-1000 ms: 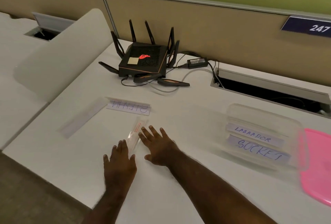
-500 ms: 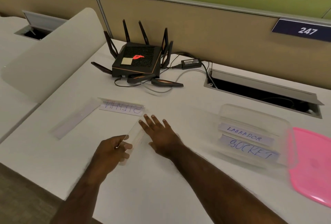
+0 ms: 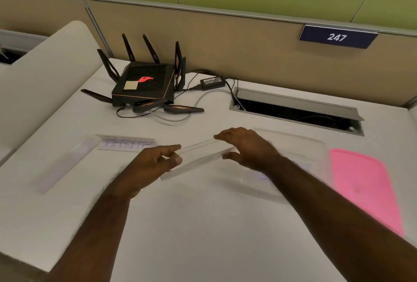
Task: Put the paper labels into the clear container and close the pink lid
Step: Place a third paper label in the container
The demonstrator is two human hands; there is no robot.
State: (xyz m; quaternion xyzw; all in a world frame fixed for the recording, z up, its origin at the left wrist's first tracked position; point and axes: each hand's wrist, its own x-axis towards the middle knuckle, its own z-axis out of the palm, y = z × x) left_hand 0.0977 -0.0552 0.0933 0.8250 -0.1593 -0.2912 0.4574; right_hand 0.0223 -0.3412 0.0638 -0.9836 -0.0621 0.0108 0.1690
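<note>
A long, narrow paper label (image 3: 198,155) in a clear sleeve is held level above the desk, blurred by motion. My left hand (image 3: 155,164) pinches its near-left end. My right hand (image 3: 246,146) grips its far-right end between thumb and fingers. The clear container (image 3: 311,153) stands just right of my right hand, open, and my right forearm hides most of its inside. The pink lid (image 3: 365,187) lies flat on the desk to the container's right. Two more labels lie at the left: one with handwriting (image 3: 127,144) and a blank-looking strip (image 3: 65,164).
A black router (image 3: 144,85) with antennas and its power adapter (image 3: 212,82) sit at the back with loose cables. An open cable hatch (image 3: 297,110) lies behind the container. A white curved divider (image 3: 40,78) stands at the left. The desk's front edge runs near my elbows.
My left hand lifted the label off the desk. My right hand took its other end, and both carried it to the right, up to the container.
</note>
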